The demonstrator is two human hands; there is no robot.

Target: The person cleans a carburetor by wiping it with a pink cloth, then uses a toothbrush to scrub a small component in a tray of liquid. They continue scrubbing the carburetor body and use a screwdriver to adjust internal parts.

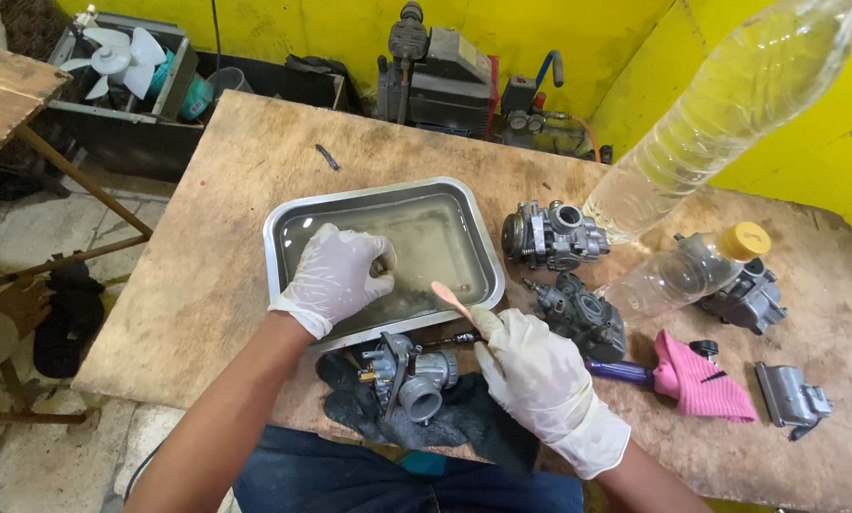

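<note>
While one carburetor waits on a dark rag at the table edge, the gloved left hand closes around a small part in the liquid-filled metal tray; the right hand pinches a pink-handled brush. Three more carburetors sit unwashed (two clear bottles, one yellow-capped, stand beside them).

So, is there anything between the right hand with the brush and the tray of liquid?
Nothing visible does. The right hand holds a brush whose tip already reaches the near rim of the tray; the carburetor sits lower, beside the hand.
</note>
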